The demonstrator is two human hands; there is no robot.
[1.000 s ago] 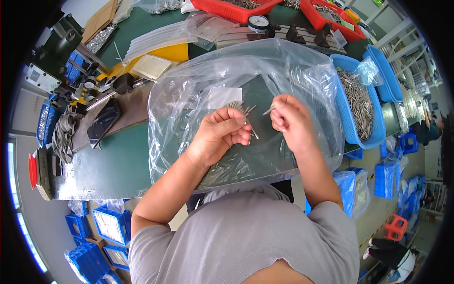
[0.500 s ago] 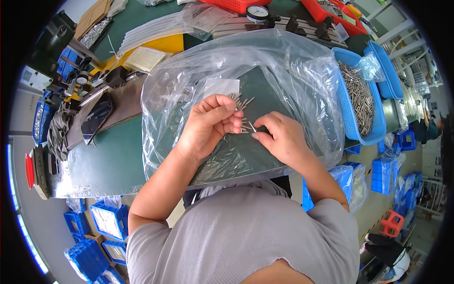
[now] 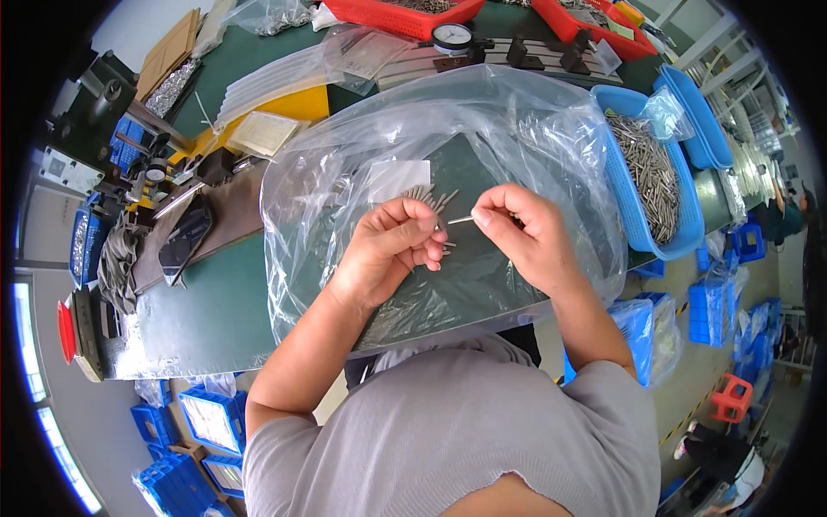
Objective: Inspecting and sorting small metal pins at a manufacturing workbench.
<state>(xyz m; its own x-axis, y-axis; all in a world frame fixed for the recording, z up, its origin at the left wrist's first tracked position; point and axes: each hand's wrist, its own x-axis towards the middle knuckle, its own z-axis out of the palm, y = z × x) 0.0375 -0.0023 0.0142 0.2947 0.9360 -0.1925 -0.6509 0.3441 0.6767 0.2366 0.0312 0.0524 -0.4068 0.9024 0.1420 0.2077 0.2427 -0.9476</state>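
Between thumb and fingertips, my right hand pinches a slim metal pin that points left. My left hand is closed close by, thumb against the fingers. What it holds is mostly hidden; only a small dark tip shows at the fingertips. The pin's free end reaches almost to that tip, and I cannot tell whether they touch. Beneath and behind the left hand lies a small pile of metal pins on a clear plastic bag spread over the bench. A white paper slip lies just beyond the pile.
At the right stands a blue basket full of metal pins, with another blue basket beside it. Farther back are a dial gauge on a rail and red trays. A dark fixture stands at the left.
My right hand has risen with its pin and turned it level, the end now at my left fingertips. My left hand has shifted slightly downward in view, fingers still closed.
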